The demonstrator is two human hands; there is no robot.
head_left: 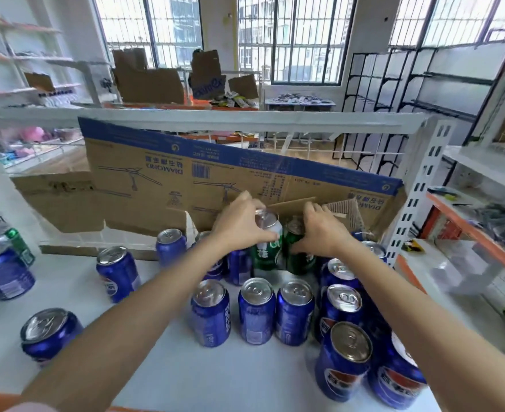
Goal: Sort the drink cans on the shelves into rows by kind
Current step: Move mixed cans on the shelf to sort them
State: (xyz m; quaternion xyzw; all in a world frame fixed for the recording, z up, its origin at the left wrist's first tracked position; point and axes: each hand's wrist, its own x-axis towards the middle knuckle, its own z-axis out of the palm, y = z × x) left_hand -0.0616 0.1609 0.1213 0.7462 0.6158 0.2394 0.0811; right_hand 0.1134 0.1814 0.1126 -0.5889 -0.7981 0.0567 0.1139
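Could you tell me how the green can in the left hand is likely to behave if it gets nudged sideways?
The green and white can is a smooth metal cylinder, so it probably slides easily on the white shelf. Being tall and narrow, it may tip. If tipped, it would likely roll into the upright blue cans nearby.

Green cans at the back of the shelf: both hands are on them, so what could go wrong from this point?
1. The left hand and right hand each grip a green can with blue cans packed close below the forearms; drawing back low could topple some.
2. The cardboard sheet leans right behind the hands and might get bumped.
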